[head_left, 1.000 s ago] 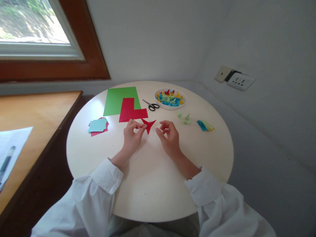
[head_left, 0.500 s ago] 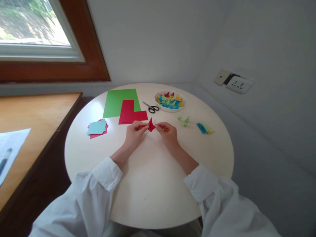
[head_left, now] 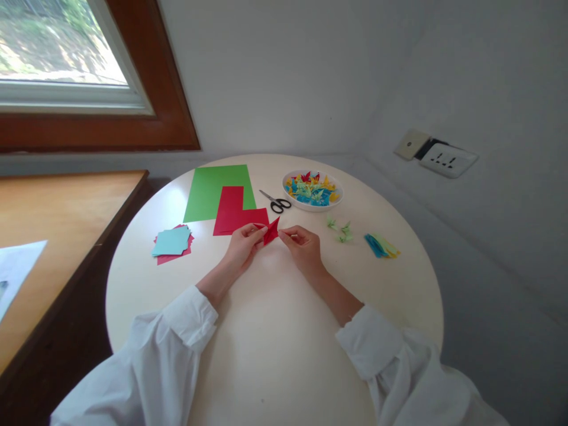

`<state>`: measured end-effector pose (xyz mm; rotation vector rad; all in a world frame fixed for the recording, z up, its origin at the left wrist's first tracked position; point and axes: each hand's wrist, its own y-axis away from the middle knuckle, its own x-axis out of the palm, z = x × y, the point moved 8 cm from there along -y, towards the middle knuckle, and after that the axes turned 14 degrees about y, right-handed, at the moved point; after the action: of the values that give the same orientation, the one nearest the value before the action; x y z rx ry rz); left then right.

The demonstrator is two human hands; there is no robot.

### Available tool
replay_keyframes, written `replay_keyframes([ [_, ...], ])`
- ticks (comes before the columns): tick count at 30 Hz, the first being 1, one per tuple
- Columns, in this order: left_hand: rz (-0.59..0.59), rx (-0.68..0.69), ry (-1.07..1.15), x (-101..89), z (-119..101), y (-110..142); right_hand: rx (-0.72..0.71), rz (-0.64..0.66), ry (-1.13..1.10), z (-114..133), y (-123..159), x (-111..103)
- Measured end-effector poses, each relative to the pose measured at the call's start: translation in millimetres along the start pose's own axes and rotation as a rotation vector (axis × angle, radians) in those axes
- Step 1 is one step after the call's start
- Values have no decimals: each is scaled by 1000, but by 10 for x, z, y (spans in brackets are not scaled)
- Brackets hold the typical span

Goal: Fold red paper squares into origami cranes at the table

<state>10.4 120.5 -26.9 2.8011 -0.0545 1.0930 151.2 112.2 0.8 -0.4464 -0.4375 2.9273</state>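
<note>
A small piece of folded red paper [head_left: 271, 232] is held up between my two hands above the round white table. My left hand [head_left: 244, 244] pinches its left side with thumb and fingers. At its right edge, the thumb and forefinger of my right hand [head_left: 304, 245] close on it. Just beyond my left hand lies an L-shaped sheet of red paper [head_left: 231, 207], partly over a green sheet [head_left: 204, 183]. Black-handled scissors [head_left: 277, 205] lie beyond the folded piece, with blades pointing to the far left.
A white dish [head_left: 313, 207] holds several colourful paper figures. Light green figures [head_left: 345, 232] and a bundle of blue and yellow folded strips [head_left: 380, 245] lie on the right. Stacked pale blue and red squares [head_left: 172, 242] are on the left. A wooden desk [head_left: 89, 207] stands beyond the table's left edge.
The folded red paper has turned from upright to slanted, its tip now leaning right. Both hands keep their pinch. The whole view has shifted slightly.
</note>
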Motion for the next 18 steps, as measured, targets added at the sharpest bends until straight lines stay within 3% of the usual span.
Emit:
replay_keyframes([
  [7,-15,-7,-12,9,0,26,-14,-3,48,23,24,-9],
  [12,-6,58,-115,35,-16,43,-31,53,105,35,20,48],
  [18,-15,88,-159,14,-15,40,52,63,-5,-28,-4,66],
])
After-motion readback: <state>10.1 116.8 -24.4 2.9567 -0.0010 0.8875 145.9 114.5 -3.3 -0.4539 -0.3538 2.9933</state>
